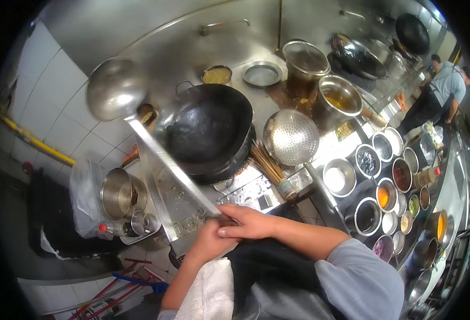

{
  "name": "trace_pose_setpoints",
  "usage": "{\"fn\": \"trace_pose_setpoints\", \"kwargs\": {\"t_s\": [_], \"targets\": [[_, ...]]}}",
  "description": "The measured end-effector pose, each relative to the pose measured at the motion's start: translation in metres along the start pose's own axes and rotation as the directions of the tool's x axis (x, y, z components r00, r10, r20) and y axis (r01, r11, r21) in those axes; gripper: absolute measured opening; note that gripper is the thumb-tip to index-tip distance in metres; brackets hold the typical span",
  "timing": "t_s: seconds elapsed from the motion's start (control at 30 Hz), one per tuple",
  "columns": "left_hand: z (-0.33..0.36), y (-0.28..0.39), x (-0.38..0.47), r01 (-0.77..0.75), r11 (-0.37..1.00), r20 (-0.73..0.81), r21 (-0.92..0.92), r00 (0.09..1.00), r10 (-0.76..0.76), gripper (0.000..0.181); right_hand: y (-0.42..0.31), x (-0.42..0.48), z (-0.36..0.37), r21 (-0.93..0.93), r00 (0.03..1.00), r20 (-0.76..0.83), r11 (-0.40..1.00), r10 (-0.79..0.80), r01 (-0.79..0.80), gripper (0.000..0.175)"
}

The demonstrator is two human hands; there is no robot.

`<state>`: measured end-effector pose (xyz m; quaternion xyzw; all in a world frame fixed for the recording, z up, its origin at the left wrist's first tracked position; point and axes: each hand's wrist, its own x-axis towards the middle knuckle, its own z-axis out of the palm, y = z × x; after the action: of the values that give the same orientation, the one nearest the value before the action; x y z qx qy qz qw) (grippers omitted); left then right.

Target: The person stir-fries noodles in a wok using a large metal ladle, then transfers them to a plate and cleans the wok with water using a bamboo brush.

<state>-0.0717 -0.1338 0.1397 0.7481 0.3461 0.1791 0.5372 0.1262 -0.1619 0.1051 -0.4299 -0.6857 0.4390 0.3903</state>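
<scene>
A large steel ladle (116, 90) slants up to the left, its bowl raised in front of the tiled wall. Around the end of its handle, my left hand (213, 238) is closed. My right hand (249, 224) overlaps the left one and clasps the same handle end; some of its fingers are hidden. Beyond my hands a black wok (209, 124) sits on the stove, with dark, shiny inner walls. To its right lie a perforated steel strainer (291, 137) and a bundled bamboo wok brush (273, 170).
Several seasoning pots (339, 178) crowd the right counter. A pot of yellowish liquid (340, 96) and a strainer-topped pot (306, 60) stand behind. At left are a steel pot (116, 194) and a plastic bag (84, 200). A person (445, 86) stands at far right.
</scene>
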Motion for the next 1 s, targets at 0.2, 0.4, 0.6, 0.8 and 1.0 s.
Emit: {"fn": "trace_pose_setpoints", "kwargs": {"t_s": [0.2,0.4,0.6,0.8,1.0], "targets": [[-0.002,-0.051,-0.009,0.344,0.923,0.292,-0.172,0.913,-0.286,0.042,0.000,0.004,-0.082,0.194,0.804,-0.202,0.828,0.559,-0.526,0.044],[0.016,-0.100,-0.028,0.381,0.829,0.060,-0.410,0.918,-0.392,0.039,0.076,0.066,-0.246,-0.222,0.688,-0.580,0.728,0.436,-0.649,0.045],[0.035,-0.057,0.072,0.388,0.806,0.252,-0.446,0.919,-0.303,0.045,0.223,0.180,-0.355,-0.510,0.652,-0.616,0.407,0.442,-0.758,0.035],[0.114,-0.062,0.205,0.408,0.872,0.570,-0.272,0.798,-0.196,0.055,0.268,0.214,-0.413,0.128,0.600,-0.206,0.629,0.773,-0.767,0.014],[0.201,-0.091,0.260,0.663,0.630,0.612,-0.404,0.708,-0.353,0.054,0.201,0.180,-0.410,0.821,0.605,-0.052,0.379,0.795,-0.428,0.014]]}}
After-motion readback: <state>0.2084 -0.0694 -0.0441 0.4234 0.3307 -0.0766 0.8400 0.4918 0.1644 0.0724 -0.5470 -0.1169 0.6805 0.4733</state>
